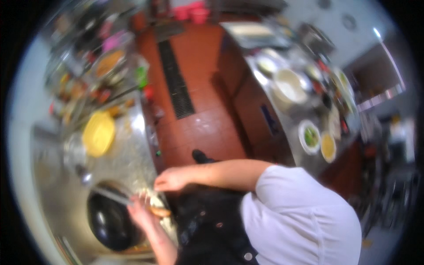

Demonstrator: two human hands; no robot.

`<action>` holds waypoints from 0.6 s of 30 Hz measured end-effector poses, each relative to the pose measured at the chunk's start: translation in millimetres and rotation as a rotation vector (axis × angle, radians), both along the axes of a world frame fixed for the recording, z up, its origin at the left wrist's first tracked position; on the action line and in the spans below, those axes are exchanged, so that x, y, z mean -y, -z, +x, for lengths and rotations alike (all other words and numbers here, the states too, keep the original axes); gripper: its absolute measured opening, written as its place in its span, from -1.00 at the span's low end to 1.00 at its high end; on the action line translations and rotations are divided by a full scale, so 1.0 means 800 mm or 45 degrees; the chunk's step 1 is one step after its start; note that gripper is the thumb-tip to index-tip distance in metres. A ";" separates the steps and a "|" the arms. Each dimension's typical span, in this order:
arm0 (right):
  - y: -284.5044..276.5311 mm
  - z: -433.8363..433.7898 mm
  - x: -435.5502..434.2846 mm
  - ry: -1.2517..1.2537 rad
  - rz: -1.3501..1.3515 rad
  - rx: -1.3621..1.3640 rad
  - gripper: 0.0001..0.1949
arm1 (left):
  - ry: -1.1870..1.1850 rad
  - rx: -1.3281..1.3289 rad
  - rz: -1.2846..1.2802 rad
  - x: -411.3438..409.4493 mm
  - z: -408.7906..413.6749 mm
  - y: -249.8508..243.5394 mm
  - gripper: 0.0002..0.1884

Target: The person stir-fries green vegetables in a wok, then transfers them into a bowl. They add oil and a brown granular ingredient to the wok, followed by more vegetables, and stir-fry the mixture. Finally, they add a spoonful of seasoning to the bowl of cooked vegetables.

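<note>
My left hand (140, 210) grips a long metal ladle (111, 194) with a light brown handle end. The ladle's shaft passes over the rim of a black wok (111, 218), and its shiny bowl end lies beyond the wok, towards the yellow basket. My right hand (170, 180) is at the counter's front edge, fingers bent downward; whether it holds something small cannot be told. Pale scraps (155, 200) lie on the counter between the two hands. A yellow plastic basket (98, 134) stands on the steel counter (129, 159) beyond the wok.
Blurred containers, including a pan of orange-brown food (109, 63), crowd the counter's far end. Across the red floor (205, 129) with its dark drain grate (175, 86), another steel counter bears a large pale bowl (290, 86), a plate of green food (309, 137) and a yellow-filled bowl (328, 147).
</note>
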State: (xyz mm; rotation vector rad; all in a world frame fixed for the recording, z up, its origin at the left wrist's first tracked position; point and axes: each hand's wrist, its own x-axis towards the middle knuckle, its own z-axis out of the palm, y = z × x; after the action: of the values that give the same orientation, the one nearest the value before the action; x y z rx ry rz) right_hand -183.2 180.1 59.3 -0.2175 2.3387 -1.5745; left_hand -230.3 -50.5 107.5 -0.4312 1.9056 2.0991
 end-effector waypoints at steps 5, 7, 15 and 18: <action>0.160 0.285 -0.176 0.146 0.247 0.456 -0.21 | 0.265 -0.216 -0.401 0.031 0.020 0.051 -0.87; 0.203 0.432 -0.214 0.338 0.111 0.830 -0.22 | 0.415 -0.225 -0.521 0.020 0.045 0.054 -0.87; 0.106 0.497 -0.395 1.572 0.284 0.385 -0.57 | 0.782 -0.490 -0.892 -0.092 0.065 0.069 -0.68; 0.106 0.466 -0.542 1.702 0.325 -0.068 -0.54 | 0.411 -0.082 -0.636 -0.223 0.105 0.052 -0.74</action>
State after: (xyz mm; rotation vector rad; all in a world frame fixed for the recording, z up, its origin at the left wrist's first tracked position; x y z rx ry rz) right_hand 189.2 613.6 -25.5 1.6688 2.7796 -1.5760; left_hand -146.7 128.0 65.8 -0.1357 2.3504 1.4457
